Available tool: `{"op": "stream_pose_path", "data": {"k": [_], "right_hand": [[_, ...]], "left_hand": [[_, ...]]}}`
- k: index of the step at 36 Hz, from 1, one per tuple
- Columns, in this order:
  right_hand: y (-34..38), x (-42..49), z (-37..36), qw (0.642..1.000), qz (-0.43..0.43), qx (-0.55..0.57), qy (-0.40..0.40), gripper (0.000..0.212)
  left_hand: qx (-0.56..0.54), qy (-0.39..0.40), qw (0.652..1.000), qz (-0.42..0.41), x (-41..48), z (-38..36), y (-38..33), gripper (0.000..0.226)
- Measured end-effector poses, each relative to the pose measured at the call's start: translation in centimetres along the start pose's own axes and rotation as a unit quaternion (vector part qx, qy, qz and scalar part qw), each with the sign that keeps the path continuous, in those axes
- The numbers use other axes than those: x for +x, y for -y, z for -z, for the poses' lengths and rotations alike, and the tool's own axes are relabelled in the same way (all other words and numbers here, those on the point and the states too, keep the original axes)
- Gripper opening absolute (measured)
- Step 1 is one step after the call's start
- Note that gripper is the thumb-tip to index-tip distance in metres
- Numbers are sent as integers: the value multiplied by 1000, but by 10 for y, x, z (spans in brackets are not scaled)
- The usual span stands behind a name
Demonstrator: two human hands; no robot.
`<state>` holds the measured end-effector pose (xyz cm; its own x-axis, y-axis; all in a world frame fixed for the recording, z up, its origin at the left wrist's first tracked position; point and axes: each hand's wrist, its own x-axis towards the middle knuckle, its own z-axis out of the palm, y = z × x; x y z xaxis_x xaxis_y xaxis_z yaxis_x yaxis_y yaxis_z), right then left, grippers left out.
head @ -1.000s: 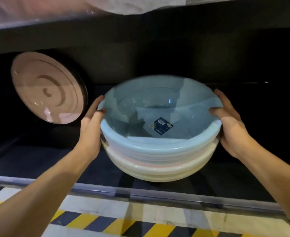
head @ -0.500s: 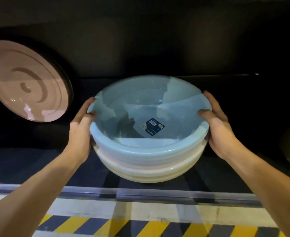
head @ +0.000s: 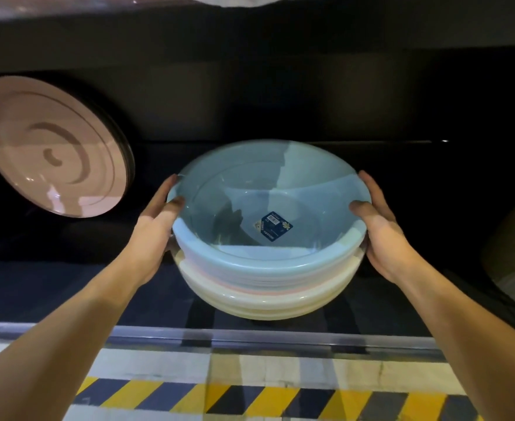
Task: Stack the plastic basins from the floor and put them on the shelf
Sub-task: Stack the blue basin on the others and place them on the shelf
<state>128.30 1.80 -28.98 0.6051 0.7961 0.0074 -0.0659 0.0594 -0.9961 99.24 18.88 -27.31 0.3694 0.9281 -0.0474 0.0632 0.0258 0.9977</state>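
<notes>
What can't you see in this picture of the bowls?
Only the head view is available.
- Number of basins in the stack: the rims overlap and blur together.
- The sticker writing: too small.
- Whether the stack rests on the shelf: its bottom is hidden by its own bulge and shadow.
- Fingers of the left hand and right hand: partly behind the rim.
- The object at the right edge: dark and cut off.

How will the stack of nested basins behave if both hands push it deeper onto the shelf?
The stack of basins probably slides easily: smooth, glossy plastic. It looks light for its bulk, since the left hand and right hand hold it only at the rim. The rounded bottom may rock, and the blue basin could shift in its nest.
</notes>
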Motion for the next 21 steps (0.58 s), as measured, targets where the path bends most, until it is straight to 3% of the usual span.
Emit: {"op": "stream_pose_path", "data": {"k": [5,9,14,17,21], "right_hand": [[4,1,5,998,-14,-68,6,59],[31,-5,8,971,-27,-239,14,63],[75,-30,5,878,-6,-479,9,64],[98,-62,-4,822,14,-569,24,65],[152,-131,-20,789,13,-609,79,57]], "left_hand": [[35,-11,999,14,-3,1,-6,45],[178,-15,984,-12,-9,10,-23,42],[465,23,883,-53,-41,19,-64,53],[527,59,845,-65,-81,19,-98,55],[567,59,814,-112,-156,23,-162,48]]}}
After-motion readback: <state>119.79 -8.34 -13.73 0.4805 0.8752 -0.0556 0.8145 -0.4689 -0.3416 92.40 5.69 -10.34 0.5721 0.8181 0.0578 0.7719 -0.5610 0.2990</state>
